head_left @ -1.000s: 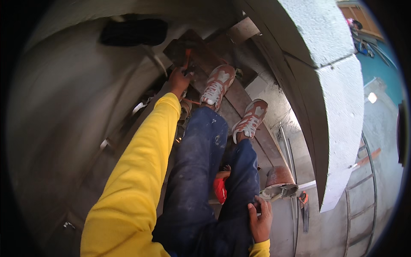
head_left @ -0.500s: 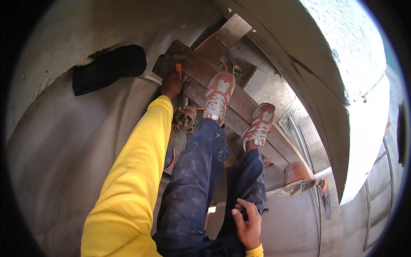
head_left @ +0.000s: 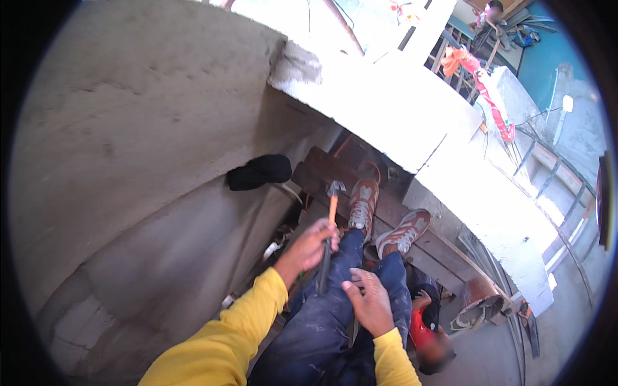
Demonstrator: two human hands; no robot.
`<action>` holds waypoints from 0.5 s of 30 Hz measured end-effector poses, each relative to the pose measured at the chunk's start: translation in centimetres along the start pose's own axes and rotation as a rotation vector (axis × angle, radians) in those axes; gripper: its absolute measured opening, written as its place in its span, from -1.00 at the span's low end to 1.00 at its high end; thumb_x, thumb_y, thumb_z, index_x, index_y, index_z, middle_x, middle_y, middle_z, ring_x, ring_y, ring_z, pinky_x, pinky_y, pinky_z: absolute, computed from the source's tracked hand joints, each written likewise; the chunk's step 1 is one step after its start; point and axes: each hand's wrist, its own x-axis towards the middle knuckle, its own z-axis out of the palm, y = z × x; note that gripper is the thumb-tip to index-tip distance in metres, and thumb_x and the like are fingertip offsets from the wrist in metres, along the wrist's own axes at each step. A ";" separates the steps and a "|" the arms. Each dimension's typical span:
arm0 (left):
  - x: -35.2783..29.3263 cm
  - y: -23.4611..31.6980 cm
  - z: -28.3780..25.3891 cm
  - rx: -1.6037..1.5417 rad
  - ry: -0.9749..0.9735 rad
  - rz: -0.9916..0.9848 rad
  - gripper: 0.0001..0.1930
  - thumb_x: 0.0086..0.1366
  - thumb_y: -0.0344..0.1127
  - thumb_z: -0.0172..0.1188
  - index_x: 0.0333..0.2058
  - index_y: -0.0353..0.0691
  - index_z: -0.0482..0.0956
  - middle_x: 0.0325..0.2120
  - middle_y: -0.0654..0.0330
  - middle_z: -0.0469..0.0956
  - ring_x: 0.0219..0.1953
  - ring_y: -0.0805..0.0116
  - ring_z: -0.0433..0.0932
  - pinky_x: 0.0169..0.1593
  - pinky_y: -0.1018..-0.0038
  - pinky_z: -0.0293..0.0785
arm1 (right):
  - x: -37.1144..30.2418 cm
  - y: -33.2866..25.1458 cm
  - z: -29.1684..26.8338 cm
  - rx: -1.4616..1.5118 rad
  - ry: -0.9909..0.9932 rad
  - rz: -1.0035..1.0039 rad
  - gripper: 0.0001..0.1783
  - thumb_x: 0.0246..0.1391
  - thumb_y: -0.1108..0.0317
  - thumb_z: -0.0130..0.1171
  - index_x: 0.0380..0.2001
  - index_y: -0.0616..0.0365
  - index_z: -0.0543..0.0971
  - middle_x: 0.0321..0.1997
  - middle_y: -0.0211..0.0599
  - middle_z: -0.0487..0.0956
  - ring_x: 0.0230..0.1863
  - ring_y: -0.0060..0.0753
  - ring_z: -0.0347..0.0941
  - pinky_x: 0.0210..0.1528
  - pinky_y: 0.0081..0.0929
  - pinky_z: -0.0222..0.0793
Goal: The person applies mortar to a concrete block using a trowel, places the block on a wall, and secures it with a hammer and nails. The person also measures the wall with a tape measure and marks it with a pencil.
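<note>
A hammer with an orange and black handle (head_left: 333,209) is gripped in my left hand (head_left: 311,246), its metal head pointing up and away from me, above my left leg. My right hand (head_left: 372,302) holds nothing; its fingers are loosely spread over my other thigh. Below, my orange-and-white shoes (head_left: 364,204) stand on wooden planks (head_left: 444,260). A black cloth-like item (head_left: 261,172) lies against the concrete wall to the left of the hammer.
A concrete beam (head_left: 380,96) runs across ahead of me. Right of the planks hang a dirty reddish bucket (head_left: 477,299) and a handsaw (head_left: 530,329). Below is a person in red (head_left: 421,331). Another person (head_left: 490,22) is far off at upper right, beyond a metal frame (head_left: 547,170).
My left hand has come up from the planks towards me, carrying the hammer. My right hand has risen slightly. The view has swung up, bringing in the beam top and two people.
</note>
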 end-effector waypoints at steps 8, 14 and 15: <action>-11.6 -2.2 14.3 0.550 -0.174 0.172 -0.76 0.56 -0.24 0.20 0.03 -0.09 0.34 -0.09 0.16 0.59 -0.01 0.38 0.59 0.14 0.35 0.52 | -4.4 -4.7 -1.9 0.251 0.030 0.129 -0.61 0.28 0.33 0.14 0.09 0.29 0.39 -0.11 0.10 0.63 -0.14 0.11 0.63 -0.07 -0.04 0.51; -12.8 14.7 27.7 1.984 -0.356 0.558 -0.73 0.38 -0.25 0.38 -0.03 -0.26 0.73 -0.11 0.01 0.73 -0.09 0.11 0.72 0.03 0.29 0.61 | -9.0 -4.4 -4.5 0.196 0.340 0.190 -0.78 0.24 0.35 0.18 -0.14 0.21 0.45 -0.49 -0.20 0.54 -0.47 -0.10 0.58 -0.30 -0.09 0.40; -12.3 17.8 30.5 2.000 -0.201 0.822 -0.73 0.39 -0.27 0.35 -0.03 -0.28 0.72 -0.12 -0.03 0.73 -0.10 0.08 0.73 0.03 0.27 0.62 | -10.0 -3.1 -4.3 0.127 0.436 0.114 -0.80 0.23 0.36 0.19 -0.19 0.24 0.45 -0.49 -0.18 0.54 -0.56 -0.12 0.50 -0.34 -0.13 0.40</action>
